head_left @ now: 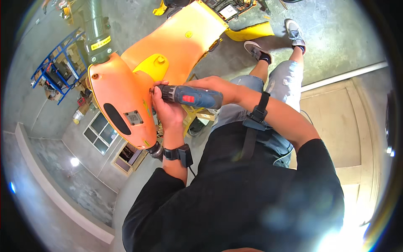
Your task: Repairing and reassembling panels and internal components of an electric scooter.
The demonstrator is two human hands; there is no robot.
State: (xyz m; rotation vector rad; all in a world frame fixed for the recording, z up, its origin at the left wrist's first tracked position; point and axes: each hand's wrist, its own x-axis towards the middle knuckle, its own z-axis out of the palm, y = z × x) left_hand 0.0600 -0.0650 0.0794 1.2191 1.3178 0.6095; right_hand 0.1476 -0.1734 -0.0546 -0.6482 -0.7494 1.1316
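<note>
The orange rounded machine casing (121, 88) looks smooth and softly glossy; the blue-and-black cylindrical power tool (203, 97), matt plastic; the small grey rectangular plate (133, 118), metal; the black short-sleeved shirt (247, 193), matt cloth.

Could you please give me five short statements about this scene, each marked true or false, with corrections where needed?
1. The right hand holds a blue-and-black power drill. True.
2. The left hand hangs well away from the power drill. False: its fingers are at the drill's front end, beside the orange casing.
3. A dark strap is worn on each forearm. True.
4. The person's shirt is white. False: it is black.
5. The blue rack stands at the right edge of the picture. False: it is in the upper left.
</note>
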